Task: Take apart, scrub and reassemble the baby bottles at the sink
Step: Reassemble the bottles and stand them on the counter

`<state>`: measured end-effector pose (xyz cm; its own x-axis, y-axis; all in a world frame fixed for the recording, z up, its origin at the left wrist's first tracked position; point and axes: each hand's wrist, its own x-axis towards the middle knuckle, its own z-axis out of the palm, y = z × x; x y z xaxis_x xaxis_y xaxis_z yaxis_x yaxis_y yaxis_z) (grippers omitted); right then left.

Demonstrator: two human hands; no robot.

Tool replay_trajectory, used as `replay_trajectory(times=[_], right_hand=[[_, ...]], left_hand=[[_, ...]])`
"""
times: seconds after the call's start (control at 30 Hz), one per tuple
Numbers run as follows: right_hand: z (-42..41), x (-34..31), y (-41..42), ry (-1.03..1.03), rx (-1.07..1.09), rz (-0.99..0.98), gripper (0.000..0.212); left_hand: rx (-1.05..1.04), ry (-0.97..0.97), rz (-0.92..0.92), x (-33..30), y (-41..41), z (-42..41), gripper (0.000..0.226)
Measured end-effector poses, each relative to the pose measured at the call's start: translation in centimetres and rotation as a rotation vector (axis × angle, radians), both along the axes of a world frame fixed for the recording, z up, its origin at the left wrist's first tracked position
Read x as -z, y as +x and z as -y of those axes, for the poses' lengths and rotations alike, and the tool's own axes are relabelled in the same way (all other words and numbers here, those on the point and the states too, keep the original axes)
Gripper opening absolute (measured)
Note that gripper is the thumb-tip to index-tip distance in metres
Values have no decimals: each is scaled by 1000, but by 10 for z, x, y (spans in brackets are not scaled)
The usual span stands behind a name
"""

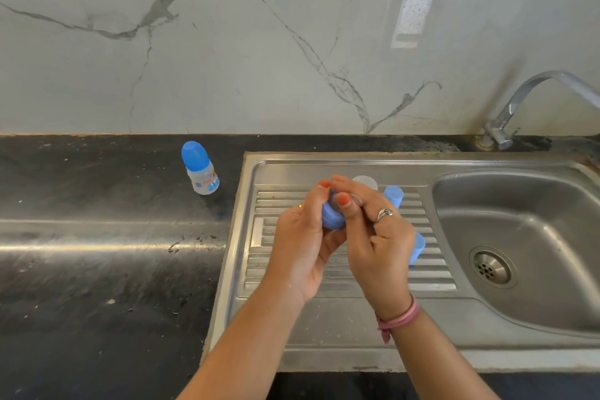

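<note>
Fingers (341,201) of both hands are closed around one small blue bottle collar (332,219), held in the air above the ribbed draining board (431,282), left of the sink bowl (519,224). The left hand (302,247) cups the collar from below with its thumb on top; the right hand (376,237) pinches at its upper edge, where something pale, perhaps the teat, shows between the fingertips, though it is too hidden to be sure.

On the draining board behind the hands stand a clear bottle body (365,182) and a blue cap (393,195); another blue piece (417,248) lies right of the right hand, nearer the sink bowl. A whole bottle (200,169) stands capped on the dark tabletop (97,269), left of the draining board. The tap (526,101) rises behind the sink bowl.

This looks like the taking-apart step: one bottle is in pieces, one untouched. The next move probably calls for pushing the teat free of the collar, then setting both down.
</note>
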<state>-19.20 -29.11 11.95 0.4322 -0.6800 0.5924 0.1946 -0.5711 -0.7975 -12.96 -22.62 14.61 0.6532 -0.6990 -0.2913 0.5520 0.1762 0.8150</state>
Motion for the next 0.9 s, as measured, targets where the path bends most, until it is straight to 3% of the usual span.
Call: replay_trajectory(times=[0.17,0.27,0.33,0.4,0.47,0.53,0.7,0.77,0.9], right_hand=[[1,4,-1,-107,28,7,19],[3,3,1,-11,-17,-66,15],[13,-3,-1,230,-242,-151,16],[28,-7,-7,398,-510,-204,32],[38,-7,-14,384,-627,-251,42],[38,-6,-14,341,-660,-229,37],[28,3,-7,585,-435,-12,24],[27,5,-8,548,-325,-13,22],[26,8,-9,409,-246,-52,24]], left_hand=[[26,8,-13,2,0,2,31],[60,22,-35,4,6,0,27],[64,26,-90,6,14,-4,24],[91,24,-188,8,20,-9,35],[171,79,-230,7,22,-12,52],[239,109,-226,6,22,-13,59],[237,-37,-104,8,19,-16,55],[215,-70,-39,11,13,-17,44],[146,-140,-93,13,7,-18,47]])
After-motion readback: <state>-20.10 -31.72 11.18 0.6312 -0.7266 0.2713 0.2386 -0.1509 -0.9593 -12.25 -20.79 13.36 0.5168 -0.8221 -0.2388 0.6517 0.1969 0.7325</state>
